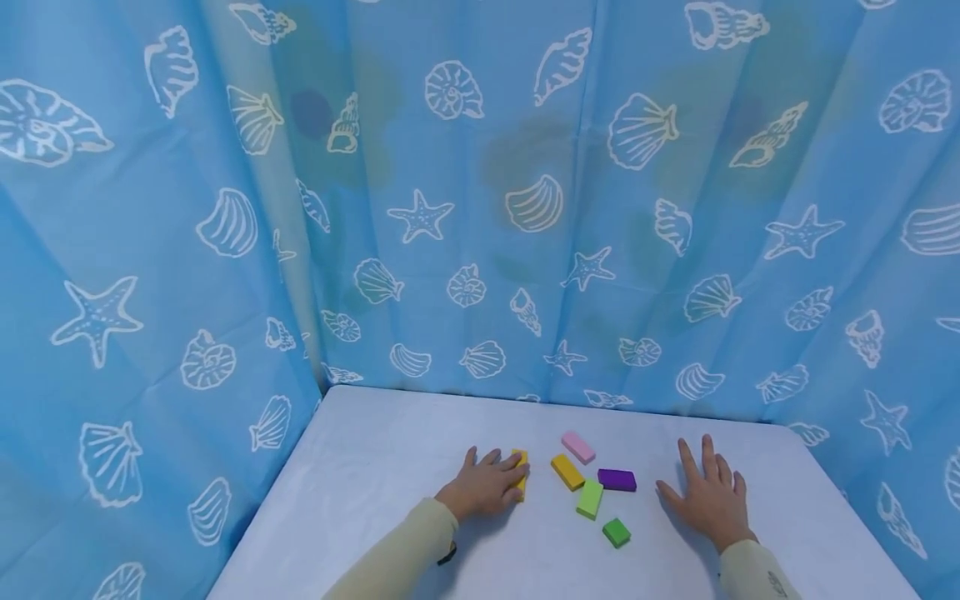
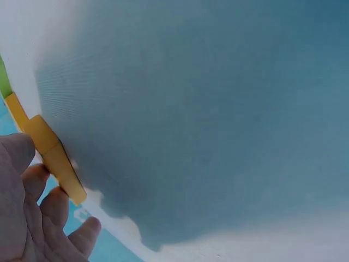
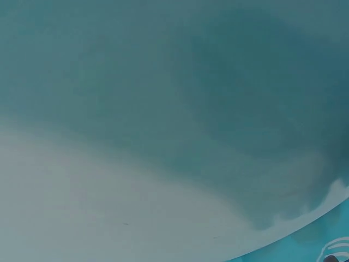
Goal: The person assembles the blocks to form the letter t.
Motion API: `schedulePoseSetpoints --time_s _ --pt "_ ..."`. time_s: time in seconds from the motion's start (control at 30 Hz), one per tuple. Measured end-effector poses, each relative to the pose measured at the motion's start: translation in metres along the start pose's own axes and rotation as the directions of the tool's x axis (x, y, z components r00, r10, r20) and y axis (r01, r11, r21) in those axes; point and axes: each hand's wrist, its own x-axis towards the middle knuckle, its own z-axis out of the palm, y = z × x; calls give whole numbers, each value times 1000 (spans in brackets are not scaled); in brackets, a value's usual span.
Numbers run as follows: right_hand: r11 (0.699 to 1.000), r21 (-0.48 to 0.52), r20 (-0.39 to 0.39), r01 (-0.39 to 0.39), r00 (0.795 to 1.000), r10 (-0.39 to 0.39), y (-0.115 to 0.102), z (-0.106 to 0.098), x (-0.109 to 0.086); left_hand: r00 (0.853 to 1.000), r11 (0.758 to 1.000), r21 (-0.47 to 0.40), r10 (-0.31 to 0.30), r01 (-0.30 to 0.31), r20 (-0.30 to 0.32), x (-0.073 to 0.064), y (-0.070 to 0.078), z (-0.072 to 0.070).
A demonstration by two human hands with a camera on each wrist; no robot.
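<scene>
My left hand [image 1: 486, 485] is palm down on the left of the group of blocks, with thumb and fingers round a yellow block [image 1: 520, 493]. From the left wrist view, a line crosses the yellow piece [image 2: 64, 173], as if two yellow blocks stand end to end; the left hand's [image 2: 32, 207] thumb and fingers touch it, and some fingertips are hidden. My right hand [image 1: 708, 497] lies over the table at the right, fingers spread, holding nothing. Nearest it is a purple block [image 1: 617, 480]. The right wrist view shows mostly shadowed tabletop.
Between the hands lie another yellow block [image 1: 567, 472], a pink block [image 1: 578, 447], a light green block [image 1: 590, 499] and a smaller green block [image 1: 617, 532]. The white table [image 1: 360, 450] meets a blue shell-patterned curtain [image 1: 465, 250] at the back and sides.
</scene>
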Motion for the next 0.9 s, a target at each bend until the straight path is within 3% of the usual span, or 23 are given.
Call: schedulePoseSetpoints --time_s 0.4,0.9 --pt "999 -2 -34 46 998 -46 -22 2 9 999 1000 -2 -31 31 -20 -19 -8 -3" --pt "998 14 -21 69 997 -69 -49 0 24 998 995 -74 -60 60 -4 -26 -17 2"
